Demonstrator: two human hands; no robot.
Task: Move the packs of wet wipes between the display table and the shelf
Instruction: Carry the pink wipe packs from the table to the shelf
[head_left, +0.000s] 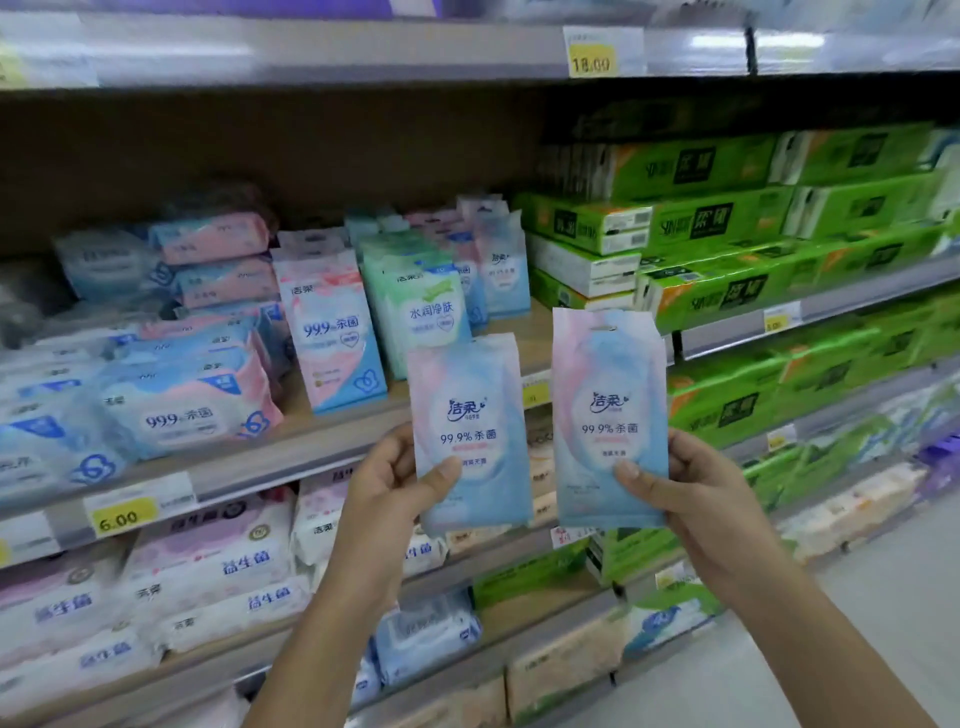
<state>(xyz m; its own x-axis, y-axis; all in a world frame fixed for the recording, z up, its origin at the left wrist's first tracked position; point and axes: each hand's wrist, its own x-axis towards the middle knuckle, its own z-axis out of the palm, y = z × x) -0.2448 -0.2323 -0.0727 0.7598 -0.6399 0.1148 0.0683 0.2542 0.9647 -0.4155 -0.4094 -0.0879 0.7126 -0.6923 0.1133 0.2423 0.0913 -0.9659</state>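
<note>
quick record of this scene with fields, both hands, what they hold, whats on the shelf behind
left hand: holds left wipes pack by its lower part, thumb on front
right hand: holds right wipes pack the same way
packs: side by side, apart, same pink and blue print
shelf: stocked wipes at left, green tissue packs at right
price tag: yellow, reads 6.00
</note>
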